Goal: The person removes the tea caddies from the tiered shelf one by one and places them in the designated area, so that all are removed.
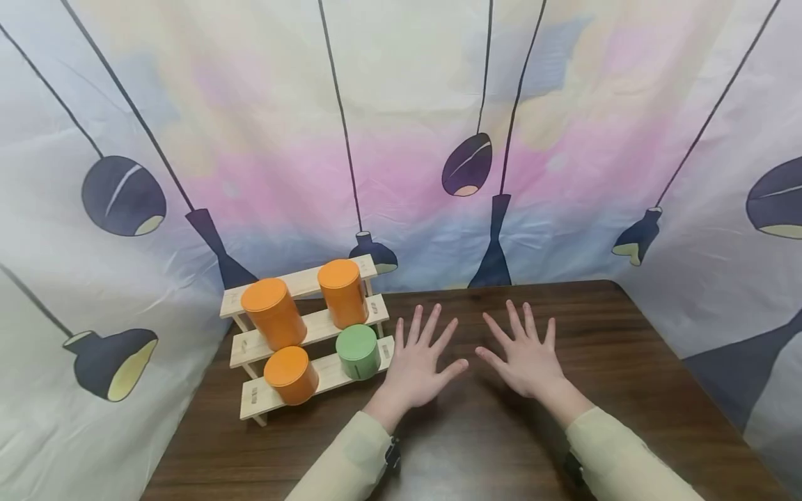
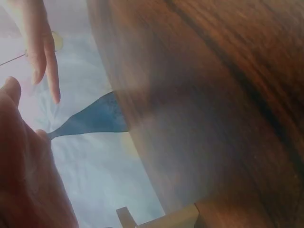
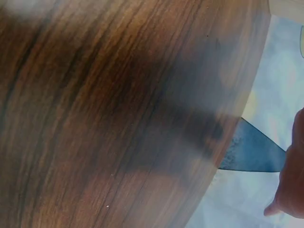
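My left hand (image 1: 413, 372) is held out with its fingers spread, holding nothing, just right of a green canister (image 1: 358, 353). My right hand (image 1: 528, 362) mirrors it farther right, fingers also spread and nothing in them. Beside the left hand is a three-step wooden rack (image 1: 328, 370). Its lowest step bears the green canister and a short orange canister (image 1: 292, 376). Two taller orange canisters stand on the middle step, one at left (image 1: 273, 314) and one at right (image 1: 342, 293). In the right wrist view only part of the right hand (image 3: 292, 175) shows.
A dark wood-grain table (image 1: 476, 445) lies under the hands and rack. Behind it and along its sides hangs a pale curtain (image 1: 407, 90) printed with lamps. A corner of the rack (image 2: 173, 219) shows in the left wrist view.
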A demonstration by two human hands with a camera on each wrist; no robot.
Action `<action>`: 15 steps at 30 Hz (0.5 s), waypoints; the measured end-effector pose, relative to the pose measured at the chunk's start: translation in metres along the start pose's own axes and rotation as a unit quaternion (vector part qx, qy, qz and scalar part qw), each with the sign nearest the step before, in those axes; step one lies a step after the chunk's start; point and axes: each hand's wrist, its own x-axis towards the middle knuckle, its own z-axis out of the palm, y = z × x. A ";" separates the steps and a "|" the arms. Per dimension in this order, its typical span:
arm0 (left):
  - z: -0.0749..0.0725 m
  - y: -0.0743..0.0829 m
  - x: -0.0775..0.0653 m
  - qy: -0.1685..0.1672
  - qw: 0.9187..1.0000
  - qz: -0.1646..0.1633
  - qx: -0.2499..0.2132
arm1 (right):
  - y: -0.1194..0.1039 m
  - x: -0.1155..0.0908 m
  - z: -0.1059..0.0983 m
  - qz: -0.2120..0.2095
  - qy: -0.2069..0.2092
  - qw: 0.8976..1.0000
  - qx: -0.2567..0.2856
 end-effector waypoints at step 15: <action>-0.057 -0.015 -0.052 0.117 0.949 0.104 -0.273 | 0.003 -0.005 -0.010 0.007 0.033 0.996 0.081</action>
